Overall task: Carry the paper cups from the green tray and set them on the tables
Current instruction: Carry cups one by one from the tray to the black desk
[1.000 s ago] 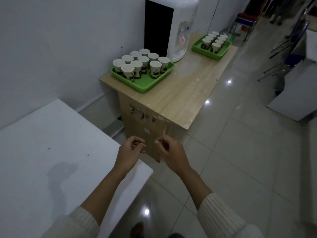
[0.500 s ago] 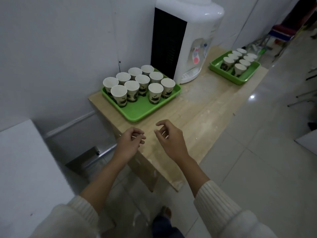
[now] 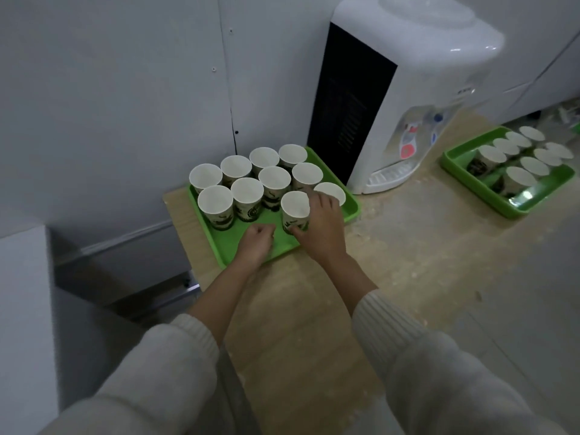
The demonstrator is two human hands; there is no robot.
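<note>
We seem to be in an office refreshment corner: a white plastic water dispenser (image 3: pixel 417 98) stands on a long pale wooden counter (image 3: pixel 405 246) between two shallow green plastic trays (image 3: pixel 230 246) holding printed white paper cups (image 3: pixel 247 190), against plain grey panelled walls (image 3: pixel 110 89), beside a grey tiled floor (image 3: pixel 533 296).

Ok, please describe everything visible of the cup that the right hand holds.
The paper cup is white inside, with a dark printed pattern on its outer wall. It stands upright at the front right of the near green tray, beside another cup. The right hand grips it: thumb low on the near wall, fingers round the far side. Its base is hidden, so lifting cannot be judged.
</note>
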